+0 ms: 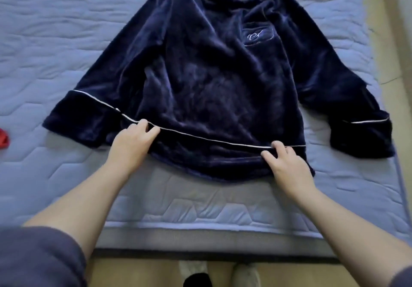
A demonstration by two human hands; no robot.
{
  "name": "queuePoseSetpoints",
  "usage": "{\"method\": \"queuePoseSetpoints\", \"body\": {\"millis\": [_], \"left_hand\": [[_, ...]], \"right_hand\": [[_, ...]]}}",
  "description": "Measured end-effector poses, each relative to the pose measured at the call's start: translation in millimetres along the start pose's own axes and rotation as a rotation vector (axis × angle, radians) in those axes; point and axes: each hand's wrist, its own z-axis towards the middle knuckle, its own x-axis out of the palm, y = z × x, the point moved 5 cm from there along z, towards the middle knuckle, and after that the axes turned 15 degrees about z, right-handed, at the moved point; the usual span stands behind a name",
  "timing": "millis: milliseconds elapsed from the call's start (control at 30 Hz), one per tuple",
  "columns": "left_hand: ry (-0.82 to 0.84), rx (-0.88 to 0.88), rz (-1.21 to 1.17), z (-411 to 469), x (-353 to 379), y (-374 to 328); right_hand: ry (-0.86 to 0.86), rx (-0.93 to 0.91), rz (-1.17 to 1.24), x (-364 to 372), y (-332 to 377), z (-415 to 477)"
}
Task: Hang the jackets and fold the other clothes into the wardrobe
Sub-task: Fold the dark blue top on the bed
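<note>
A dark navy fleece top (200, 70) with white piping and a chest pocket lies spread front-up on the mattress, both sleeves out to the sides. My left hand (131, 139) pinches the bottom hem near its left corner, beside the left cuff. At the right end of the same hem, my right hand (287, 164) grips the fabric with curled fingers. The hem lies close to the mattress's near edge. No wardrobe or hanger is in view.
The quilted light-blue mattress (55, 41) fills most of the view. A bit of red cloth (3, 138) shows at the left edge. Wooden floor (392, 8) runs along the right side and below, where my feet (223, 273) stand.
</note>
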Motion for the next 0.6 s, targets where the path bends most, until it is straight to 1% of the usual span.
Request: {"method": "queuePoseSetpoints", "body": {"millis": [67,100,133,200,233,300,367,433,467,500,533,600], "left_hand": [[-0.036,0.044,0.036,-22,-18,13],[-0.020,0.087,0.041,-36,-28,18],[0.021,0.140,0.052,-53,-36,20],[0.128,0.250,0.081,-87,-51,12],[0.200,0.289,0.094,-103,-59,4],[0.441,0.315,0.092,-129,-71,-17],[0.592,0.311,0.083,-145,-73,-43],[0.827,0.323,-0.013,-158,-64,-67],[0.942,0.318,-0.074,-163,-58,-75],[1.019,0.309,-0.116,-167,-54,-79],[1.062,0.287,-0.140,-169,-53,-77],[1.048,0.184,-0.207,-168,-58,-63]], "right_hand": [[-0.028,-0.071,-0.022,-25,-15,-16],[-0.032,-0.100,-0.045,-40,-21,-27],[-0.024,-0.125,-0.065,-56,-26,-39],[0.044,-0.119,-0.091,-83,-31,-61],[0.093,-0.103,-0.103,-91,-30,-71],[0.209,-0.062,-0.127,-97,-23,-94],[0.410,0.037,-0.152,-81,-19,-121],[0.661,0.126,-0.192,-54,-19,-145],[0.753,0.161,-0.176,-44,-17,-152],[0.799,0.176,-0.149,-38,-11,-155],[0.813,0.166,-0.130,-36,-2,-153],[0.767,0.129,-0.075,-38,20,-138]]}}
